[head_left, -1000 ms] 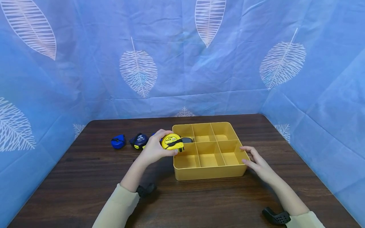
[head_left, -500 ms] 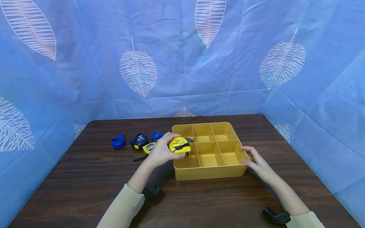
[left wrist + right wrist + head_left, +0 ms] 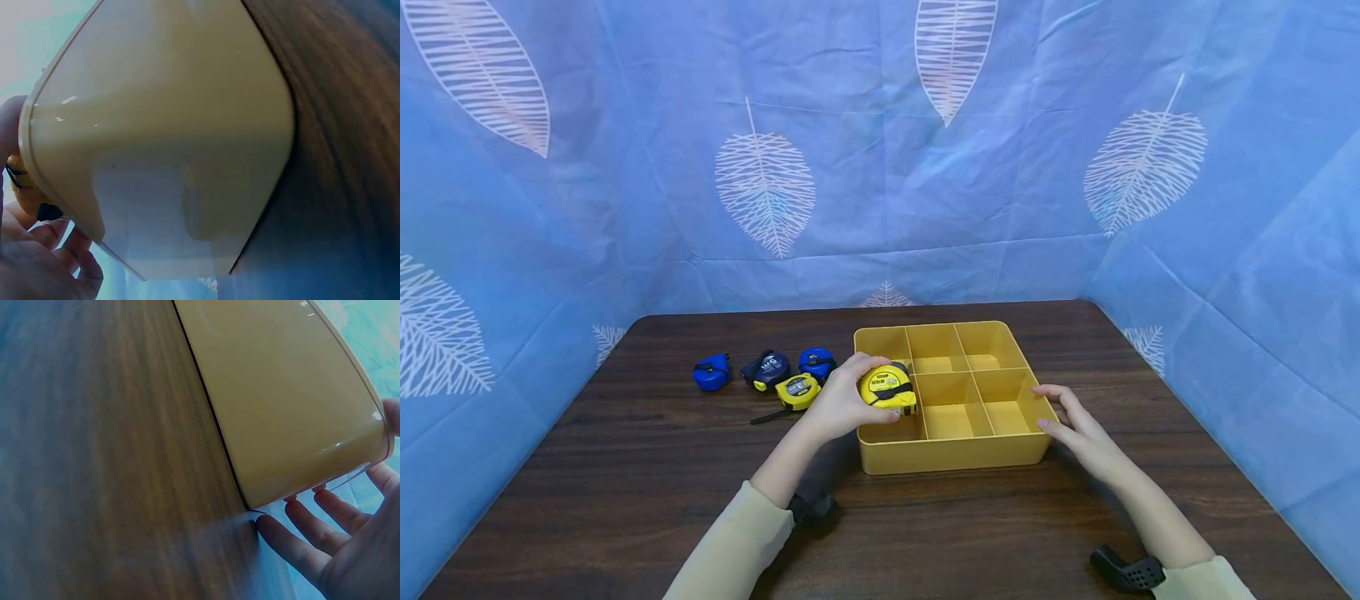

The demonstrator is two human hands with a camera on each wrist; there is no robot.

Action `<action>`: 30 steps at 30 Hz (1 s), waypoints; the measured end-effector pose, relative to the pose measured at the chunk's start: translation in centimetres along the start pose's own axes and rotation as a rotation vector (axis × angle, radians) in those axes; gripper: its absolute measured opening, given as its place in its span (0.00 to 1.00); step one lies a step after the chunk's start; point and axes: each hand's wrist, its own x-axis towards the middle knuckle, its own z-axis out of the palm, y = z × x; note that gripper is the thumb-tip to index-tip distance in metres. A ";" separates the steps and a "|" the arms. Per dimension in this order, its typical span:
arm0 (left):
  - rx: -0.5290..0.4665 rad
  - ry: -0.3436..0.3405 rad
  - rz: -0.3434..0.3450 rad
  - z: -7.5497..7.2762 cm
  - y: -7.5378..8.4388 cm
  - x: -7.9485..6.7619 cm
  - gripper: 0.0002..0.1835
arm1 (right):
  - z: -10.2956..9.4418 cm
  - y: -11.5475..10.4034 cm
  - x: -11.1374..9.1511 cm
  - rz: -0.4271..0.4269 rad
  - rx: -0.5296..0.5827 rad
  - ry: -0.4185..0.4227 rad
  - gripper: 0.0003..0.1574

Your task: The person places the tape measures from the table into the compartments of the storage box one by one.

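Nearest me is the right hand (image 3: 1078, 432), fingers spread loosely against the right side of the yellow box (image 3: 955, 457) (steadying it, I'd guess). A little farther, the left hand (image 3: 835, 402), thumb on the near side, pinches the big yellow tape measure (image 3: 886, 385) over the front-left compartment. This looks like the placing step; it calls for lowering, then letting go. Left of the box lie a smaller yellow tape measure (image 3: 799, 390) and, beyond, three blue tape measures (image 3: 767, 369).
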 end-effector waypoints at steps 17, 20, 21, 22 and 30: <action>0.111 -0.033 0.014 1.0 -0.9 -0.2 0.38 | 0.1 0.0 -0.1 0.000 0.016 -0.011 0.27; 0.123 -0.042 0.023 1.0 -0.8 -0.2 0.38 | 0.1 -0.1 -0.1 0.002 0.011 -0.010 0.27; 0.127 -0.045 0.020 1.1 -0.8 -0.2 0.38 | 0.1 -0.1 -0.1 0.001 0.008 -0.009 0.27; 0.132 -0.051 0.016 1.1 -0.8 -0.3 0.38 | 0.1 -0.1 -0.1 0.001 0.006 -0.010 0.27; 0.159 -0.084 -0.031 1.3 -1.1 -0.3 0.40 | 0.1 -0.1 -0.1 0.006 0.010 -0.009 0.26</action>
